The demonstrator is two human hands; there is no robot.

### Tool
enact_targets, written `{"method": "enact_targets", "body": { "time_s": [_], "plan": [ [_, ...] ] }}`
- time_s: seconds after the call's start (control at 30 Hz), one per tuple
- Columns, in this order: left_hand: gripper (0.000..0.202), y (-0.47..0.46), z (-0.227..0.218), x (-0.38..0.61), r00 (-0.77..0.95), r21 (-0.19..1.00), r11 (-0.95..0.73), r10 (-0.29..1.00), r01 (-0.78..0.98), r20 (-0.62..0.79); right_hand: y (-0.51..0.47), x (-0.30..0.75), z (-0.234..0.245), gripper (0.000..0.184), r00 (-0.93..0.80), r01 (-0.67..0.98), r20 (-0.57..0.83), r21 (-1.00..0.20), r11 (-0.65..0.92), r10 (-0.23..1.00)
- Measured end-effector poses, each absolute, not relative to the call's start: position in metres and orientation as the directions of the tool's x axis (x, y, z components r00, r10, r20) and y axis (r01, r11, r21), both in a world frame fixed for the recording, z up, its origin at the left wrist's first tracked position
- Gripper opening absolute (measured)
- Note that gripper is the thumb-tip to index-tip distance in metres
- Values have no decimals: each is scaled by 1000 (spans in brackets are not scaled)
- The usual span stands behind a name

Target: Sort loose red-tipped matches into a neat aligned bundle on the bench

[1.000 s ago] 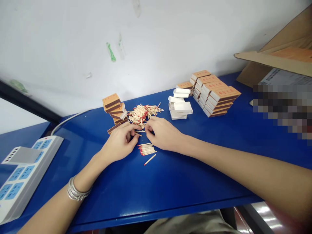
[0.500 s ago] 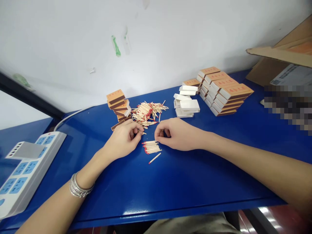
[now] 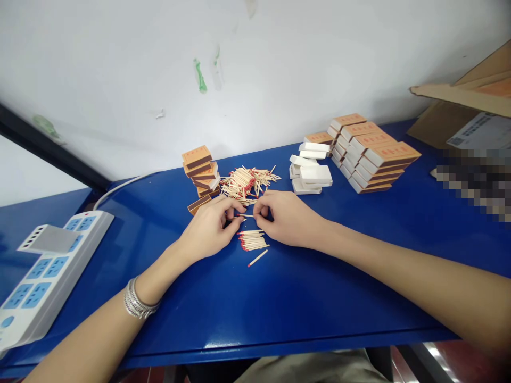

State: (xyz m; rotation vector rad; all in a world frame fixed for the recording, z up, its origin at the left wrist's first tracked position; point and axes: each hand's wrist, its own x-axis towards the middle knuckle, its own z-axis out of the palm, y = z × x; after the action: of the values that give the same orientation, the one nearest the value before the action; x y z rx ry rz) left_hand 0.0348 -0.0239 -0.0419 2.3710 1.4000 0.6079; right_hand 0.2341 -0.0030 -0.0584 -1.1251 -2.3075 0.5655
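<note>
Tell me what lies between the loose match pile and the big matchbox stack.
A small heap of white trays lies there, in the head view.

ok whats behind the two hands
A loose heap of matches lies behind the left hand and right hand, with a leaning stack of orange matchboxes left of it and white trays to its right. The fingers cover the heap's near edge and anything they hold.

Bright, even overhead light. Soft glare recorded along blue table (image 3: pixel 319 303) front. Faint shadows cast under left hand (image 3: pixel 209 231), right hand (image 3: pixel 289 219). Edges bowed; right patch (image 3: pixel 475 183) pixelated.
</note>
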Motion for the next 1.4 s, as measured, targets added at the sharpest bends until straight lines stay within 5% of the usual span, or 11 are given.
{"method": "enact_targets", "body": {
  "time_s": [0.27,0.47,0.87,1.4],
  "plan": [
    [10,-21,-40,33,377,460,-436,900,773,219,0,245,-50,10,-471,578,146,-694,430,870],
    [9,-20,-41,32,380,442,-428,904,788,197,-2,251,-45,10,-631,496,61,-734,464,773],
    [13,-30,-39,41,446,460,-526,851,715,278,-6,237,-59,8,-502,450,289,-718,531,815],
    [10,-24,-37,33,452,384,-487,873,784,184,-2,252,-47,8,-609,455,194,-709,539,769]
  ]
}}
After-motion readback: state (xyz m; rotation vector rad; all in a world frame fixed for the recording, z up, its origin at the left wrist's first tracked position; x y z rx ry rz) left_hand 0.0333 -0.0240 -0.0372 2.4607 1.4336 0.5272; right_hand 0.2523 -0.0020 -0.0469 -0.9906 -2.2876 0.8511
